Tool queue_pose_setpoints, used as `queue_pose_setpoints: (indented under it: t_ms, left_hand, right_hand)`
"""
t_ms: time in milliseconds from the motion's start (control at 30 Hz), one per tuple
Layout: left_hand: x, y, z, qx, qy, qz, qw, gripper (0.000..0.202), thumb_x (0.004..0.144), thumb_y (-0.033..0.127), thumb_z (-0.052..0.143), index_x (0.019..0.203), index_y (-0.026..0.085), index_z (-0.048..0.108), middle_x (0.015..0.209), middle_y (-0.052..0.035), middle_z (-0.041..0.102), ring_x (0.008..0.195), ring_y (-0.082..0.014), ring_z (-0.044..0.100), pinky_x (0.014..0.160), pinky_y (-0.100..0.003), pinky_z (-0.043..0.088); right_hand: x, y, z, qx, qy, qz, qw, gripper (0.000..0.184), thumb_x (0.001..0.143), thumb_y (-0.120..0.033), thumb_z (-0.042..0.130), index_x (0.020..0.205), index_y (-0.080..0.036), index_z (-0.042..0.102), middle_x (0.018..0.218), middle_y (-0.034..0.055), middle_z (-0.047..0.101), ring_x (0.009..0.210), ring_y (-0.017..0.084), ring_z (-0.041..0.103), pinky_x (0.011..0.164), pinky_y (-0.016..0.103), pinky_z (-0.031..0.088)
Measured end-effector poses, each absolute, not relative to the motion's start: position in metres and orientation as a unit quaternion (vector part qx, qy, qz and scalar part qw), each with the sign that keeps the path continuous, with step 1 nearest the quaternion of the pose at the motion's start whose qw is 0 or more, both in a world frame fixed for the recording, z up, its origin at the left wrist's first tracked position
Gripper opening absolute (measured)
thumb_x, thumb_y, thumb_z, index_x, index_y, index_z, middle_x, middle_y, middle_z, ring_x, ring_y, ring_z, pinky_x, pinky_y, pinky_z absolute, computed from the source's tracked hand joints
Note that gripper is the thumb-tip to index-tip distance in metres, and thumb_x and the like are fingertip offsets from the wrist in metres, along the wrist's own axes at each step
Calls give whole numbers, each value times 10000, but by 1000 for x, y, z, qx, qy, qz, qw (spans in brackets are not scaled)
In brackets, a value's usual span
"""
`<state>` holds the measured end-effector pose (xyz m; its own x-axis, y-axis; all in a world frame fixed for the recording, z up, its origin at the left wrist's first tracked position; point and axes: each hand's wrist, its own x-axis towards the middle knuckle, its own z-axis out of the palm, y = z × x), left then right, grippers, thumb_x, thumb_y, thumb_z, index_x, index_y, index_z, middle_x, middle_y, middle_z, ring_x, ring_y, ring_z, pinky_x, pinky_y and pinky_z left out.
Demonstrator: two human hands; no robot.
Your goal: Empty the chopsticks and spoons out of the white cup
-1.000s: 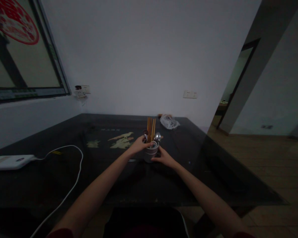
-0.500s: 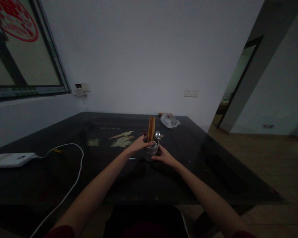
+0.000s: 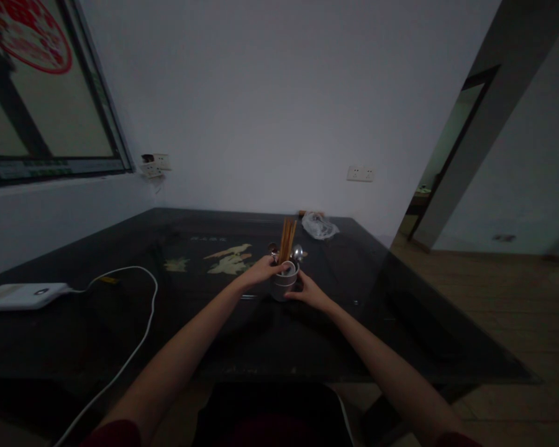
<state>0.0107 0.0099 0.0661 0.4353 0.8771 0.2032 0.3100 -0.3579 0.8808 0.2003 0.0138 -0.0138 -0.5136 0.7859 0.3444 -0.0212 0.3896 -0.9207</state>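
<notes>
A grey cylindrical cutlery holder point(image 3: 283, 289) stands on the dark table in front of me. Several wooden chopsticks point(image 3: 287, 241) rise from it, leaning slightly right. To their right shows a shiny metal spoon point(image 3: 297, 253), and darker spoon-like utensils point(image 3: 273, 249) stick out on the left. My left hand point(image 3: 261, 270) grips the holder's upper left, its thumb over the front rim against a pale round piece point(image 3: 288, 268) whose kind I cannot make out. Around the right side of the holder curls my right hand point(image 3: 311, 292), thumb low on the front. Its far fingers are hidden.
A crumpled clear plastic bag point(image 3: 320, 226) lies at the table's back edge by the wall. On the left, a white power bank-like device point(image 3: 25, 297) trails a white cable point(image 3: 149, 310) over the front edge. A dark flat object point(image 3: 422, 323) lies at right.
The chopsticks have tilted a little to the right and their tops have spread. Both hands keep their places on the holder. The view has shifted very slightly.
</notes>
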Motion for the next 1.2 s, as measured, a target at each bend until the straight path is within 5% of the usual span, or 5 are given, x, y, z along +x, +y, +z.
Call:
queue_pose_setpoints:
  t_ms: [200, 600, 1200]
  left_hand:
    - [13, 15, 57, 768, 370, 389, 350, 406, 841, 415, 507, 1119, 143, 621, 1129, -104, 644, 1023, -244, 580, 900, -355, 437]
    - [22, 20, 45, 752, 436, 480, 118, 350, 931, 381, 359, 1033, 146, 597, 1142, -116, 526, 1138, -231, 441, 1024, -405, 327]
    - [33, 10, 99, 576, 345, 663, 330, 492, 841, 628, 396, 894, 153, 511, 777, -60, 638, 639, -159, 618, 591, -257, 494]
  right_hand:
    - [200, 15, -15, -267, -719, 483, 423, 814, 592, -272, 810, 1302, -204, 419, 1332, 120, 497, 1208, 273, 503, 1045, 453, 386]
    - [201, 17, -17, -268, -723, 480, 419, 823, 604, -291, 805, 1319, -207, 405, 1332, 118, 492, 1190, 270, 506, 1004, 435, 423]
    - [201, 14, -12, -270, -739, 458, 413, 808, 611, -309, 799, 1314, -204, 414, 1326, 108, 503, 1210, 268, 492, 1036, 437, 388]
